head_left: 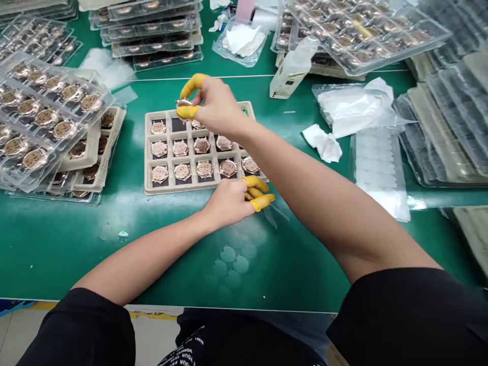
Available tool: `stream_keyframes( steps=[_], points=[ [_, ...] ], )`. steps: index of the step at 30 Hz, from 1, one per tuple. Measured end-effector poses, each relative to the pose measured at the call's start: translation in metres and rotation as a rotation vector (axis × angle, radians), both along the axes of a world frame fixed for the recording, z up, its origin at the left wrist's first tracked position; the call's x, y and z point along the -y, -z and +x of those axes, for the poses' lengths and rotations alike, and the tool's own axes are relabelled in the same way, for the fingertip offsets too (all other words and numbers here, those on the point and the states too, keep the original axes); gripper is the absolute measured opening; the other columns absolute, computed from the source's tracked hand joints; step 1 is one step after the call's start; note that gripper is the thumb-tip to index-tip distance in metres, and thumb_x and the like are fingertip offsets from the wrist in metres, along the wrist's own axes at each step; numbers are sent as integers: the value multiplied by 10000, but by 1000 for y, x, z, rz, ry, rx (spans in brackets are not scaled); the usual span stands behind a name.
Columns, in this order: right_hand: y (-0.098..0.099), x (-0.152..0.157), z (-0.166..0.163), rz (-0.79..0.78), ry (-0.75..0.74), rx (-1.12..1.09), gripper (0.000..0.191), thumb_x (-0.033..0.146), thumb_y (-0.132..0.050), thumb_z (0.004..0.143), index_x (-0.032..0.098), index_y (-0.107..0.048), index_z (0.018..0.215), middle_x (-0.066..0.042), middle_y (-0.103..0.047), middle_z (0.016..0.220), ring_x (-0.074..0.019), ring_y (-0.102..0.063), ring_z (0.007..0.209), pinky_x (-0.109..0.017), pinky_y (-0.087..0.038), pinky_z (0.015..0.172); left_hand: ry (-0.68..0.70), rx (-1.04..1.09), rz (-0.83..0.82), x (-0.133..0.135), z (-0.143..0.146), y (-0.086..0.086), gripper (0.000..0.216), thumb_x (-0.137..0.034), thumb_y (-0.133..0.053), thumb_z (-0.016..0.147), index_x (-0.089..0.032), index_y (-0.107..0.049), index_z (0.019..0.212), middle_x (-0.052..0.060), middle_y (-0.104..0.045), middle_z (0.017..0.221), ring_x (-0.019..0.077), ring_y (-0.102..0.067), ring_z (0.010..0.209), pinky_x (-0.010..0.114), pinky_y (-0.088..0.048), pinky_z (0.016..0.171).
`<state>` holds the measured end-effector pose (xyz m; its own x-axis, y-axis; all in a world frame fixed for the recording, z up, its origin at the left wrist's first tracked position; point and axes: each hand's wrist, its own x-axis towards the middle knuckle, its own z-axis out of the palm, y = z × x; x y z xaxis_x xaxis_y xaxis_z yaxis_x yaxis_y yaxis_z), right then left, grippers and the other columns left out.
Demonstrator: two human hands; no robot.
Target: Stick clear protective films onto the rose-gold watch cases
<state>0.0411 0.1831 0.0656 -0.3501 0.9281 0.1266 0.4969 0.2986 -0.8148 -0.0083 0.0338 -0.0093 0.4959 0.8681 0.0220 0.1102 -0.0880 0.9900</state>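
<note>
Over the beige tray point(179, 188) the right hand point(219, 104) pinches a watch case point(185, 103), which slack pressure could drop; by the tray's near edge, the left hand point(231, 201) curls, grip unclear

On my counter point(293, 274): bottle point(292, 73), white bag point(353, 108) to its right, tissue point(324, 145) near the bag, tray stack point(452, 124) far right.
</note>
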Motion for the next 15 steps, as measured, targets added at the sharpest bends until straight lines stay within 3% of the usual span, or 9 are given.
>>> stream_keyframes(
  steps=[4, 7, 10, 15],
  points=[
    [-20, 84, 79, -254, 133, -359, 568, 331, -908, 718, 280, -624, 1208, 77, -592, 653, -117, -470, 551, -279, -375, 525, -80, -40, -46, 0, 0, -3, 319, -370, -847, 819, -170, -756, 1050, 18, -815, 827, 128, -744, 709, 247, -589, 714],
    [-8, 132, 128, -564, 243, -390, 735, 409, -1018, 519, 268, -604, 1109, 87, -605, 590, -80, -362, 423, -254, -188, 407, -70, -37, -84, 0, -1, -8, 569, -376, -942, 700, -179, -745, 1196, 13, -821, 847, 152, -765, 754, 258, -605, 753],
    [10, 148, 147, -775, 279, -409, 848, 394, -1060, 380, 247, -579, 1063, 77, -632, 571, -74, -374, 415, -233, -171, 405, -21, -54, -56, 1, -2, -9, 619, -306, -926, 685, -203, -735, 1265, -9, -817, 861, 150, -766, 765, 260, -615, 772],
    [21, 148, 140, -764, 302, -512, 857, 319, -1068, 332, 236, -572, 1027, 83, -656, 578, -64, -405, 425, -210, -212, 410, -57, -53, -49, 3, -3, -8, 648, -283, -907, 688, -200, -723, 1304, 0, -814, 884, 158, -774, 800, 273, -635, 812]
  ],
)
